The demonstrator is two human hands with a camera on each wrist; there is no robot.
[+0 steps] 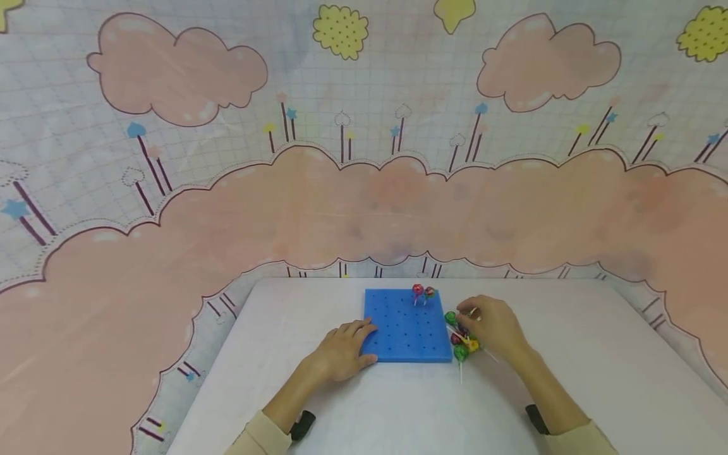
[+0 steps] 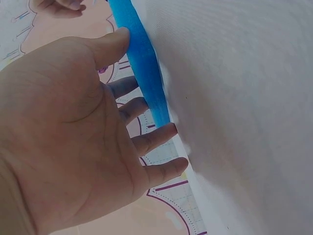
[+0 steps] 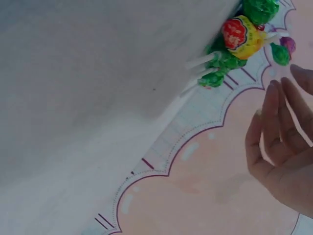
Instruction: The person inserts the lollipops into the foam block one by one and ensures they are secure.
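Observation:
A blue board (image 1: 392, 325) with rows of small holes lies flat on the table. My left hand (image 1: 341, 352) rests at its left edge, fingers extended over the top and thumb by the near corner. In the left wrist view the thumb touches the board's side (image 2: 142, 54). Two wrapped lollipops, a red one (image 1: 418, 289) and a darker one (image 1: 429, 292), stand in the board's far right part. Over a loose pile of lollipops beside the board's right edge is my right hand (image 1: 497, 325), its fingers loosely bent. The right wrist view shows a gap between thumb and fingers, nothing held.
The pile includes a yellow lollipop (image 1: 473, 345) and a green one (image 1: 461, 352), with white sticks pointing various ways. A white cloth-like cover lies over the table (image 1: 273, 335). Behind it hangs a cloud-patterned backdrop (image 1: 352, 208).

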